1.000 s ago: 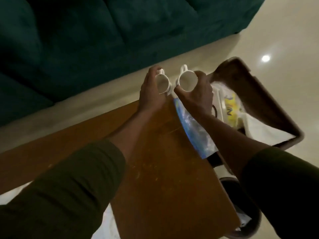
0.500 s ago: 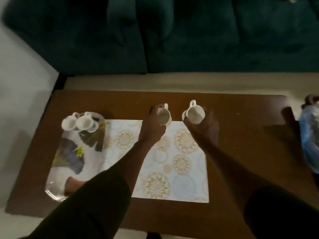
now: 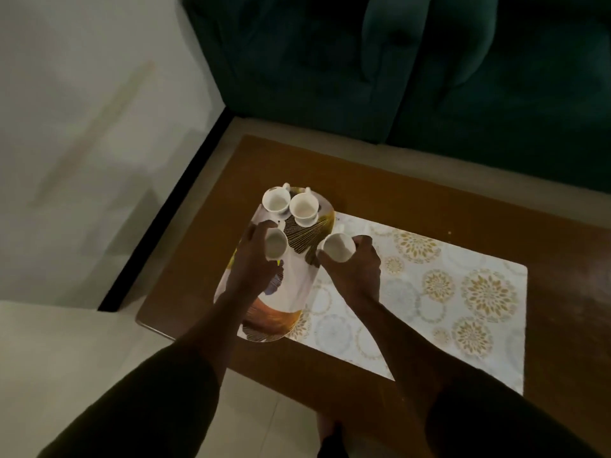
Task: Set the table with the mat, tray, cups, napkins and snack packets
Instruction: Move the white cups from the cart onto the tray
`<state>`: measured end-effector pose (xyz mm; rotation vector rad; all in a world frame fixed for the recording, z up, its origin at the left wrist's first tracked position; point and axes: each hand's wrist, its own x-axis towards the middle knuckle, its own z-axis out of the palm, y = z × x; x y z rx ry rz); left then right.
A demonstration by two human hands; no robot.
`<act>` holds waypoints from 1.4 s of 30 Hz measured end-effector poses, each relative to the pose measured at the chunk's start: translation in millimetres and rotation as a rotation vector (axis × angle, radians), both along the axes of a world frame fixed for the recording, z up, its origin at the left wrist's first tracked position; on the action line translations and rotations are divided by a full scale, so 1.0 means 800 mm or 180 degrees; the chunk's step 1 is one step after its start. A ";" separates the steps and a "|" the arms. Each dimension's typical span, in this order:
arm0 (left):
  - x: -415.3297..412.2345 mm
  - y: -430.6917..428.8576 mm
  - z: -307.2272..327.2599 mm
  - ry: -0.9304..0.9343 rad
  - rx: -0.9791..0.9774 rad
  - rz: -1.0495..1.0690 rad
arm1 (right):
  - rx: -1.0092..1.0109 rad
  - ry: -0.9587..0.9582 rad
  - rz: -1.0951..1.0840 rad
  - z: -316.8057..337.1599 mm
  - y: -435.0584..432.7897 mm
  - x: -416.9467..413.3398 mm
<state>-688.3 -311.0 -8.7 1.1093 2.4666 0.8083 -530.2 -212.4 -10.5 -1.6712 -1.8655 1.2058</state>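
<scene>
Each hand — the left hand (image 3: 256,259) and the right hand (image 3: 355,269) — has its fingers wrapped around a small white ceramic cup over the oval patterned tray (image 3: 291,292) on the brown wooden counter (image 3: 429,200), so next they should be lowered gently beside the two cups (image 3: 291,204) already standing there.

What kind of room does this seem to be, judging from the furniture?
Probably a home living room. A low wooden coffee table stands directly before a dark green upholstered sofa, on a pale tiled floor. A patterned mat and a tray with small white cups suggest guests being served.
</scene>
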 end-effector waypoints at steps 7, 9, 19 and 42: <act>-0.035 -0.001 -0.029 0.0034 0.0064 -0.0025 | 0.0031 -0.0131 0.0302 -0.024 -0.011 -0.059; -0.040 0.003 -0.038 0.0019 0.0074 -0.0036 | 0.0089 -0.0149 0.0401 -0.031 -0.015 -0.071; -0.062 0.015 -0.065 -0.0044 0.0079 -0.0188 | 0.0279 -0.0202 0.0628 -0.050 -0.013 -0.107; 0.010 0.083 0.001 0.1006 0.0273 -0.0317 | 0.0864 -0.0293 0.0276 -0.010 0.054 -0.011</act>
